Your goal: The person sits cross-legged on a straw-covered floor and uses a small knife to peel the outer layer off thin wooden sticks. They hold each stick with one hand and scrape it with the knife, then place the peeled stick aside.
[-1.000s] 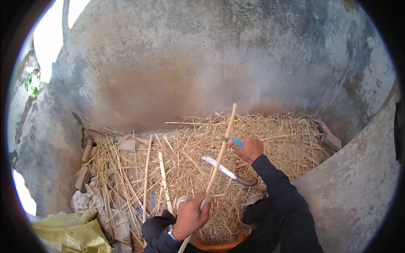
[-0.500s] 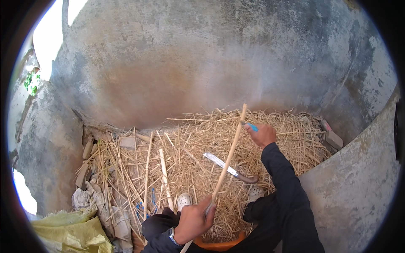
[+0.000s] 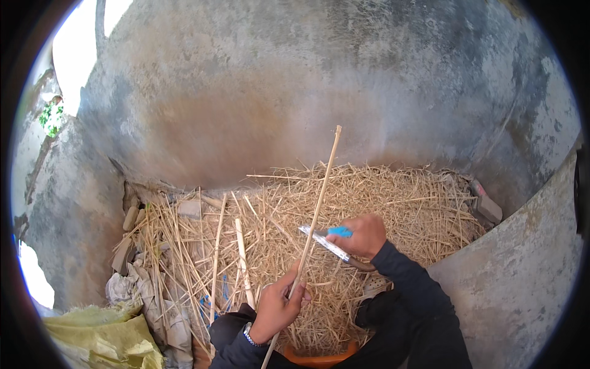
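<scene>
A long, thin peeled stick (image 3: 321, 200) slants up from the lower edge toward the wall. My left hand (image 3: 276, 310) is closed around its lower part. My right hand (image 3: 369, 237) grips a small knife (image 3: 340, 232) by its blue handle, about midway along the stick. The short dark blade points at the stick; I cannot tell whether it touches. Just beneath that hand, a larger knife (image 3: 332, 247) with a bright blade and a curved brown handle lies on the straw, partly covered by the stick and my hand.
Straw and shavings (image 3: 405, 203) cover the ground up to a grey wall (image 3: 276, 80). Peeled sticks (image 3: 241, 258) lie at left, with a yellow-green sack (image 3: 104, 338) beyond them. A brick (image 3: 488, 209) sits at the right corner. Something orange (image 3: 319, 361) shows below me.
My right hand with the small knife has moved down and left along the stick, from near its top. The stick stands more upright, its tip higher and further left.
</scene>
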### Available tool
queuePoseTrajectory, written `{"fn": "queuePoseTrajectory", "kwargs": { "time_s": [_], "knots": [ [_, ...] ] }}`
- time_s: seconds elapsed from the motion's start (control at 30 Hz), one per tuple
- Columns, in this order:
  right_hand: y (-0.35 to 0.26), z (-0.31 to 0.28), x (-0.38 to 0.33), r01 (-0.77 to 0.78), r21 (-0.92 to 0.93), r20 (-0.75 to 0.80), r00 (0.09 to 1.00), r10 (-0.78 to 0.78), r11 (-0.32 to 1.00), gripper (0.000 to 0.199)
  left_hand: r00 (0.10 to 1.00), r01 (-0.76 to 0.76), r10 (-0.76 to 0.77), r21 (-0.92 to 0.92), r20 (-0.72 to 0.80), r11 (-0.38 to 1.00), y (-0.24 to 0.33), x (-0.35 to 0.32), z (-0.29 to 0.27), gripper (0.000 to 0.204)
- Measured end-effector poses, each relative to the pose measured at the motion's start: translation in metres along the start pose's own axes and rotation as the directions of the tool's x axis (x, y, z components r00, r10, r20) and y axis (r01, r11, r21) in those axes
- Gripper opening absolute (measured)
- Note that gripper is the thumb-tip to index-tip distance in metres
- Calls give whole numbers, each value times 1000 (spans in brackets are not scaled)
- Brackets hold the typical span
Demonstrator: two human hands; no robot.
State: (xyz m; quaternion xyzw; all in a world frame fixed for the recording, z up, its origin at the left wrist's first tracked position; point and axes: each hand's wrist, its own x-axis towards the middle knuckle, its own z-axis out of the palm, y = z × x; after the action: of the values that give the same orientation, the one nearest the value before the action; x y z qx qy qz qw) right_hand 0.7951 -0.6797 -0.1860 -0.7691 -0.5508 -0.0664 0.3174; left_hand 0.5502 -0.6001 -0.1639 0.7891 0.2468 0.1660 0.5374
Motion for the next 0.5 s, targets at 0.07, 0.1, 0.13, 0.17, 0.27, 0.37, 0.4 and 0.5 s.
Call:
{"fn": "queuePoseTrajectory", "kwargs": {
  "time_s": [0.07,0.1,0.13,0.17,0.27,0.37,0.4,0.5],
  "knots": [
    [-22,6,-9,105,38,36,994,-106,994,66,998,30,-25,-77,63,997,-7,1,2,46],
    [-26,7,-11,156,59,52,986,-159,986,65,995,47,-36,-115,95,992,-8,1,3,49],
    [-23,9,-11,142,36,29,989,-143,989,65,992,76,-61,-139,107,987,-8,0,4,49],
    [-19,10,-10,127,12,10,992,-127,992,65,989,107,-87,-167,121,980,-2,-1,5,48],
    [3,4,4,-61,-25,-42,997,60,998,66,984,121,-95,-170,153,978,7,-9,6,47],
    [8,-3,9,-199,63,-58,977,203,978,66,974,158,-123,-182,189,970,5,-10,2,46],
    [-2,0,2,-106,45,-28,994,108,993,66,970,181,-144,-190,194,965,5,-10,1,46],
    [-22,6,-13,99,7,44,994,-100,995,65,986,120,-103,-129,135,984,2,-9,-2,46]
  ]
}}
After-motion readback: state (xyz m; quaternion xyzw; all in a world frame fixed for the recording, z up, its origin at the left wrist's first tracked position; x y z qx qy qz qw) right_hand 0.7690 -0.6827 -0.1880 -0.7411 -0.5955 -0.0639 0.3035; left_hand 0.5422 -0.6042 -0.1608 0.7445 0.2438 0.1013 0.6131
